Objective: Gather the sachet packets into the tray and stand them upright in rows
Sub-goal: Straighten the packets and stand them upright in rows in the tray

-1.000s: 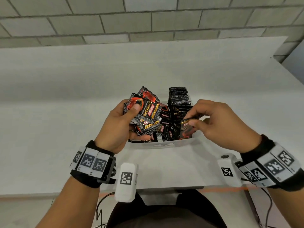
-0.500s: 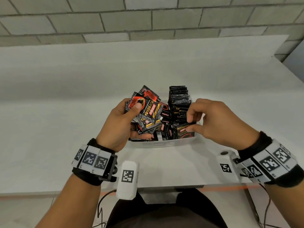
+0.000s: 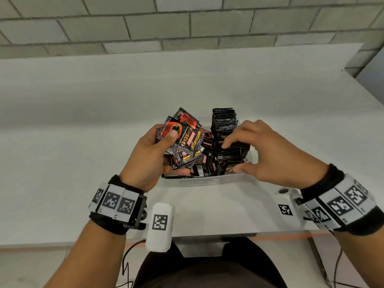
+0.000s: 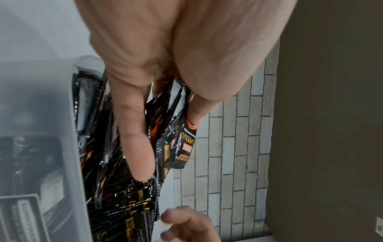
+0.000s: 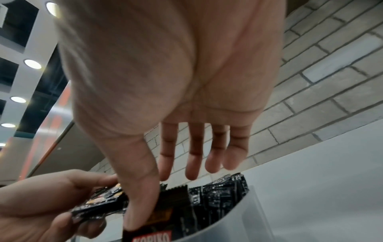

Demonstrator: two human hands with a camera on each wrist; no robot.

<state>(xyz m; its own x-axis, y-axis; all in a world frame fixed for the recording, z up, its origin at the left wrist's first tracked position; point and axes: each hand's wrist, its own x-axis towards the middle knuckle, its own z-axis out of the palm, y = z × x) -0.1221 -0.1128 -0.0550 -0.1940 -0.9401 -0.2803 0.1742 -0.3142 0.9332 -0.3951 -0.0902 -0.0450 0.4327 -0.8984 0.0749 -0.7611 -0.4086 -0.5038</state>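
The left hand [image 3: 148,156] grasps a fanned bunch of sachets [image 3: 185,140], thumb pressed flat on the red-and-black face of the top packet, fingers curled underneath. That bunch hangs over the left half of the tray [image 3: 205,181], tilted, with the printed faces turned up toward the head camera. From the left wrist camera, the same bunch [image 4: 176,139] sits pinched between thumb and fingers, its edges splayed out just above the tray's translucent wall [image 4: 68,147].

The tray stands near the front edge of the worktop [image 3: 83,142], roughly at its middle. Along the tray's right side runs a row of upright sachets [image 3: 225,123], packed edge to edge from the far wall toward the near wall. To the left of that row, loose sachets [image 3: 204,163] lie jumbled and slanted in the near-left part of the tray.

The right hand [image 3: 268,154] is released, holding nothing: fingers spread and nearly straight over the upright row, fingertips touching or just above the packet tops, which of the two I cannot tell. Its thumb reaches down at the tray's near-right corner. The right wrist camera shows that thumb [image 5: 140,196] against a packet at the near end of the row [image 5: 217,196], four fingers fanned above the black crimped tops, and the tray's pale rim [image 5: 238,217] curving beside them.
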